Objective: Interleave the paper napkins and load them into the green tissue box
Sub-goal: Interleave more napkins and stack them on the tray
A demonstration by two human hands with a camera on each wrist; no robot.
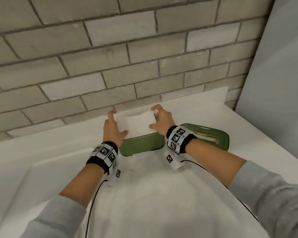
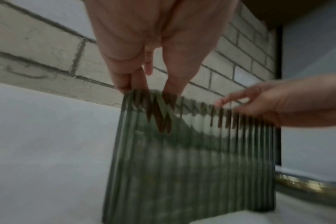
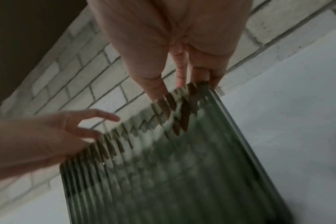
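Grey brick wall (image 1: 93, 54) rises behind a white counter (image 1: 187, 109), and on that counter, close to the wall, stands the green tissue box (image 1: 142, 144), ribbed and see-through, its top open. Filling the opening is the stack of paper napkins (image 1: 134, 125), white and folded, its top level with the rim or slightly proud of it. 2 hands are at it. The left hand (image 1: 113, 128) sits at the stack's left end, fingers spread, thumb at the near edge and fingertips reaching the far corner. The right hand (image 1: 162, 122) does likewise at the right end. Both wrist views are blurred, so I cannot tell whether the fingers pinch the paper or only press its edges. Just right of the box lies a green lid (image 1: 212, 136) with a gold-edged slot, flat on the counter.
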